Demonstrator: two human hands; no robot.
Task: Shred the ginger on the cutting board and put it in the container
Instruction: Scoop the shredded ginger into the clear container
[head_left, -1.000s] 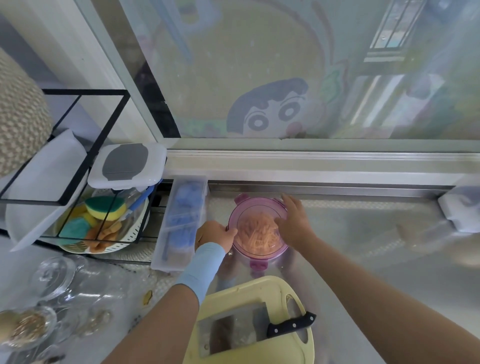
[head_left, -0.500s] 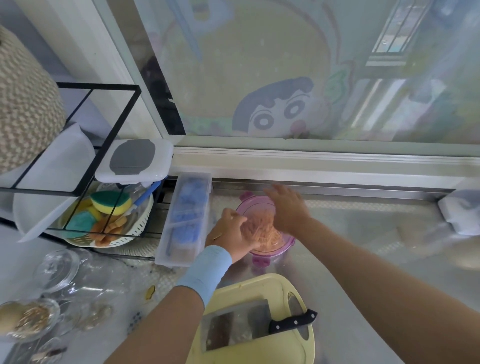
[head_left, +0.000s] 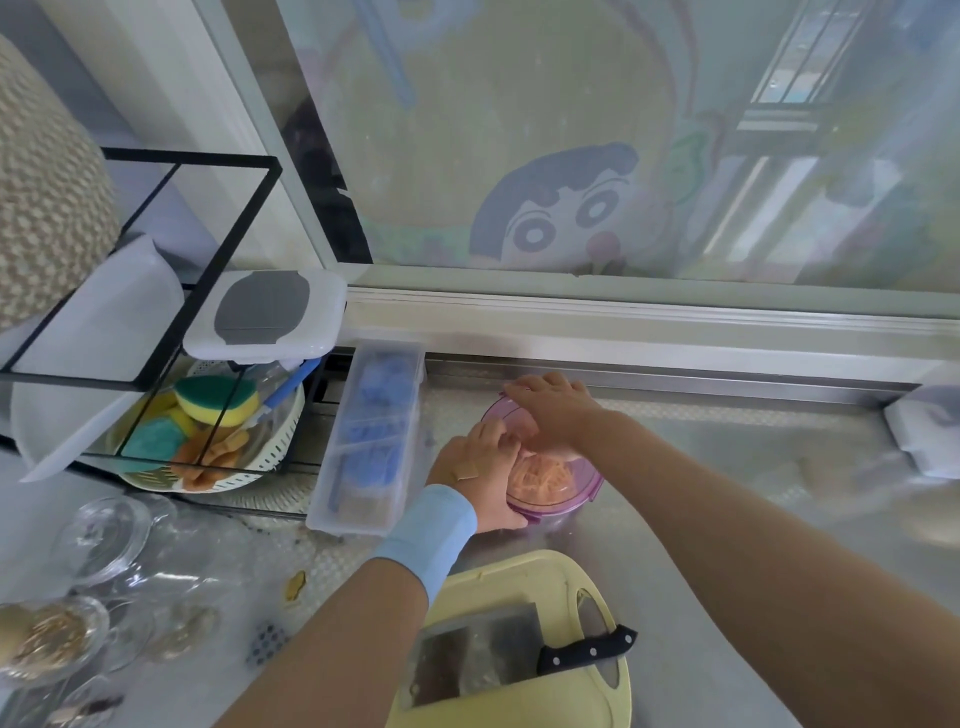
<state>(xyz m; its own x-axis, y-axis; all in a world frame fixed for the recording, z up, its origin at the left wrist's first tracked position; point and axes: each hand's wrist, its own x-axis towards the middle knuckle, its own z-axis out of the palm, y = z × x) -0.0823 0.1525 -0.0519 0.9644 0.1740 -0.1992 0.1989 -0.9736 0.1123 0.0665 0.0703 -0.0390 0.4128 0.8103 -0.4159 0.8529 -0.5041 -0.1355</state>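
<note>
A round purple container (head_left: 586, 494) stands on the steel counter by the window sill, with orange ginger shreds (head_left: 543, 479) showing through its clear lid. My left hand (head_left: 480, 480) grips the container's near left side, fingers curled on the lid and thumb round the rim. My right hand (head_left: 551, 411) lies flat across the far part of the lid, pressing on it. Nearer me is the yellow cutting board (head_left: 524, 578) with a cleaver (head_left: 478, 656) lying flat on it, black handle to the right.
A long clear box (head_left: 375, 441) with blue items sits just left of the container. Further left are a black wire rack (head_left: 223, 244) and a white basket of sponges (head_left: 208, 431). Glass jars (head_left: 101, 535) crowd the near left. A white object (head_left: 924, 431) is at the far right.
My left hand moved from beside the container onto its lid and rim. My right hand slid from the right rim across to the far top of the lid.
</note>
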